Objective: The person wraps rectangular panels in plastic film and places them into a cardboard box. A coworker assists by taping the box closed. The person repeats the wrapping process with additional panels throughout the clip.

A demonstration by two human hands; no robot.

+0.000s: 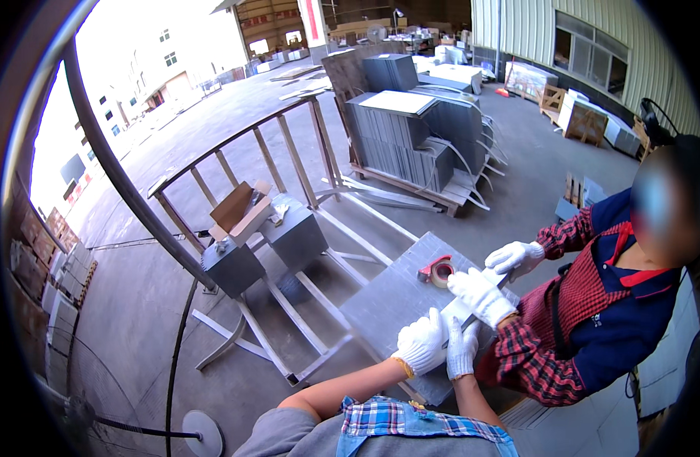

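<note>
One long, pale, flat strip (458, 310) lies over one grey, flat-topped bench (376, 305), with one red tape dispenser (439, 272) just beside it. Beyond are two dark grey blocks (296, 236) and one open brown cardboard box (254, 222). Two white-gloved co-worker's hands (481, 297) are on the strip. My left grip (420, 343), fingers bent, and right grip (462, 352), fingers straighter, meet its near end; how firmly either clasps, I cannot tell.
</note>
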